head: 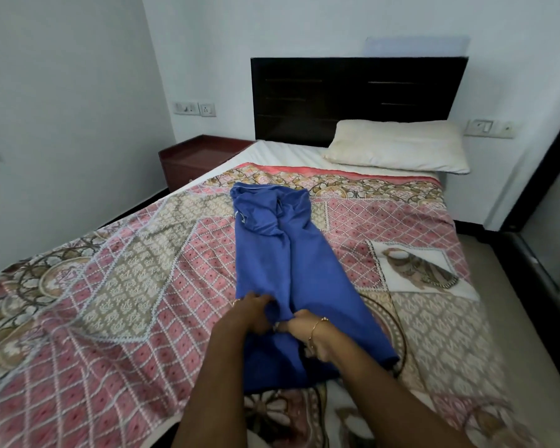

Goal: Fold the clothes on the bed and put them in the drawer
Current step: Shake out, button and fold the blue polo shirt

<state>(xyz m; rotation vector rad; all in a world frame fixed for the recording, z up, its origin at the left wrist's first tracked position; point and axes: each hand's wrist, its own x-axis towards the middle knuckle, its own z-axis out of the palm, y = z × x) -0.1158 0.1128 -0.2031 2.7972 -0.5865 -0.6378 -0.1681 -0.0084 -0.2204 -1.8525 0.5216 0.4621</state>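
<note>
Blue garment (pixel 282 263) lies lengthwise mid-bed (pixel 120 253), already narrowed. My left hand (pixel 256 315) and right hand (pixel 307 331) both pinch its near hem w/ curled fingers, ready, I'd guess, to fold it away from me. Pillow (pixel 398 145) and bedside cabinet (pixel 194 156) sit well apart (no drawer visible yet).

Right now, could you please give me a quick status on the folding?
Left hand and right hand both gripping the blue garment at its near end. Garment lying lengthwise on the bed, partly folded. Nothing in the way.
</note>
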